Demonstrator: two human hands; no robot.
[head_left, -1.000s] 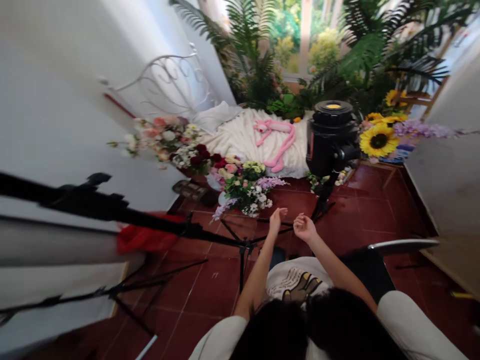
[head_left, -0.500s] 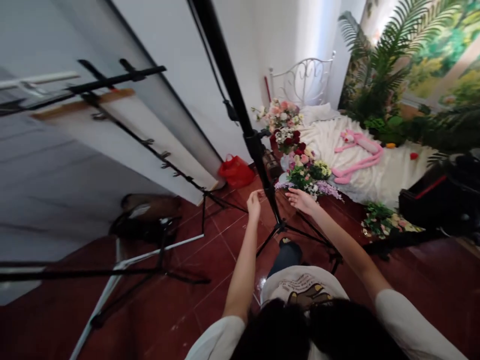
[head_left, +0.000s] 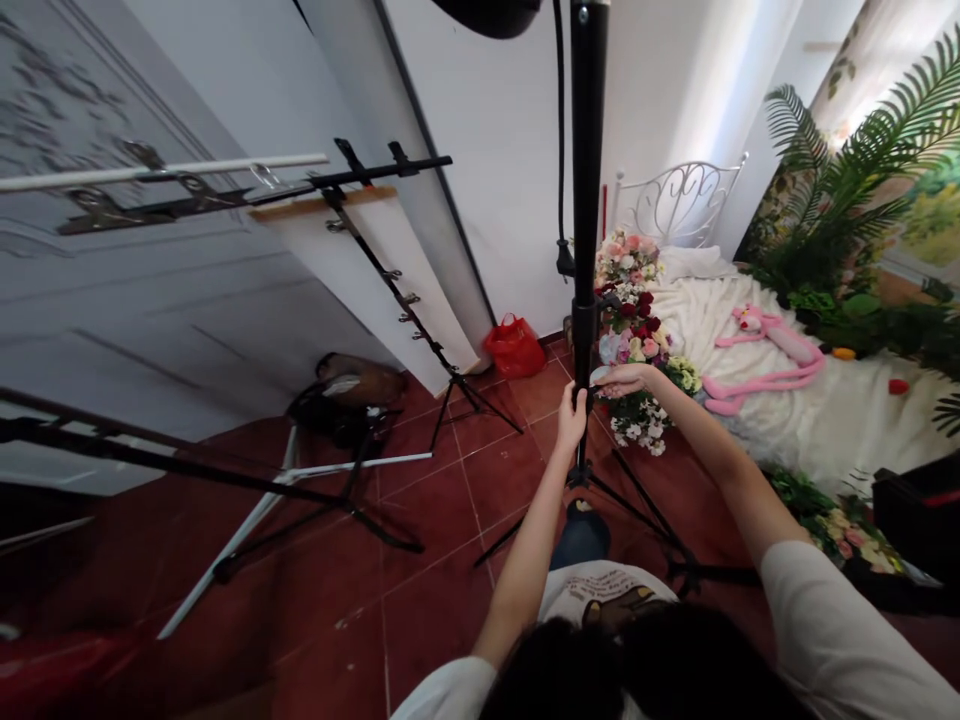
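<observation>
A black light stand (head_left: 587,220) rises almost upright in front of me, its legs spread on the floor around my foot. My left hand (head_left: 572,420) is wrapped around the lower part of its pole. From the other side, my right hand (head_left: 626,379) reaches in with its fingertips closed on a small dark knob (head_left: 594,391) at the pole; the fingers partly hide it. Higher up, a second collar (head_left: 585,318) sits on the pole, and a black cable with a plug (head_left: 565,258) hangs beside it.
Left stand a clipped backdrop roll (head_left: 375,250), a white stand (head_left: 262,510) and black poles. A red bag (head_left: 516,347) lies by the wall. Right are flowers (head_left: 634,260), a bed with white cloth (head_left: 682,290), a pink plush toy (head_left: 787,345) and a black lamp-like object (head_left: 915,530).
Both hands, apart from the pole before, have closed in on it; the left grips it and the right holds its knob. The view has turned, and the pole looks more upright.
</observation>
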